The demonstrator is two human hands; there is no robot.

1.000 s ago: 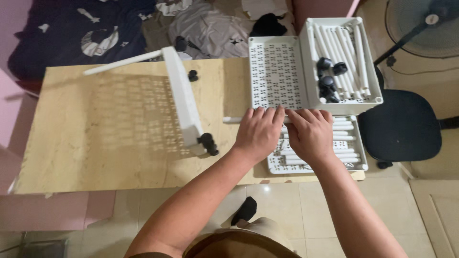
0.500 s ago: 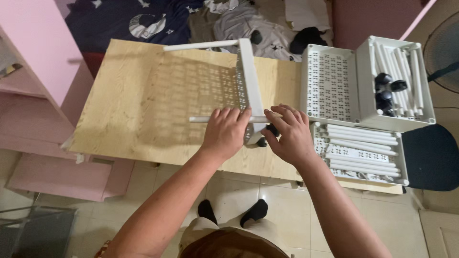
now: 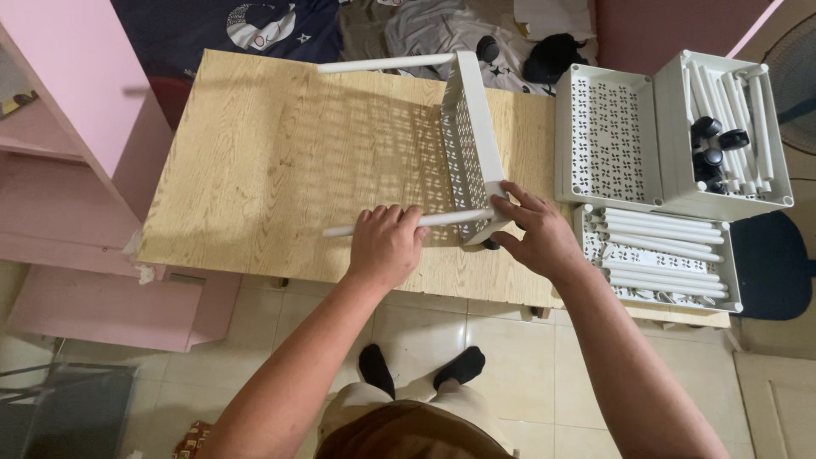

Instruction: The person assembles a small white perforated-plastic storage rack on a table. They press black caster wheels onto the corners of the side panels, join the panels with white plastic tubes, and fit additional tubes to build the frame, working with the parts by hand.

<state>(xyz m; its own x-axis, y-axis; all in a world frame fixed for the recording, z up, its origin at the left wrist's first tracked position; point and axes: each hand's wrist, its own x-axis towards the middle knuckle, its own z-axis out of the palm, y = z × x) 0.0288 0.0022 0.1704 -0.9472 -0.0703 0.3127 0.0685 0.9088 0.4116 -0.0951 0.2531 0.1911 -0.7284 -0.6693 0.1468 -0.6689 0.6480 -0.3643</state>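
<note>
A white perforated plastic tray stands on its side on the wooden table, with one white tube at its far corner and another white tube at its near corner. My left hand is closed around the near tube. My right hand presses on the tray's near corner, beside a small black caster.
At the right lie a flat white perforated tray, a tray holding white tubes and black casters, and a tray of white tubes. Pink furniture stands at the left, clothes behind the table, a dark chair at the right.
Both hands moved left from the tray of tubes to the upright tray. My left hand now holds a tube fitted at its near corner.
</note>
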